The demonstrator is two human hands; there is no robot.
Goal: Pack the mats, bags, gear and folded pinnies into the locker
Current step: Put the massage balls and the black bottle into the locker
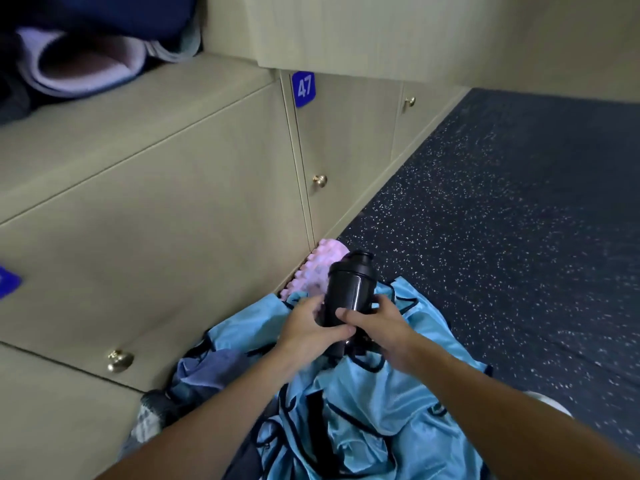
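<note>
Both hands are engaged on one item. The left hand [308, 329] grips the lower body of a black shaker bottle [349, 289], fingers curled round its near side and thumb laid across the front. The right hand [379, 323] holds the same bottle from the opposite side, its thumb on the front face and its fingers wrapped behind. The bottle stands roughly upright between the two hands, its dark lid on and pointing away from the person; whether the base touches anything below cannot be told. Directly beneath both hands and forearms lies a loose heap of light blue pinnies [363, 410] with dark trim, unfolded, on the speckled dark floor [502, 220]. Just beyond the fingertips, behind the bottle, a pink ridged foam roller [320, 268] lies against the foot of the locker fronts. Below the left forearm a blue-grey cloth [211, 372] is bunched at the edge of the pinnies, with a grey item [156, 407] of uncertain kind beside it. A white object [550, 403] shows partly past the right forearm. Up and well to the left of the left hand, an open locker compartment [156, 98] holds a rolled lilac mat [79, 67] with a dark bag [104, 12] above it. The doors beyond and beside the hands are closed: one brass knob [119, 360] sits left of the left forearm, another [319, 180] is beyond the bottle, and a blue plate [303, 89] reading 47 is fixed above it.
</note>
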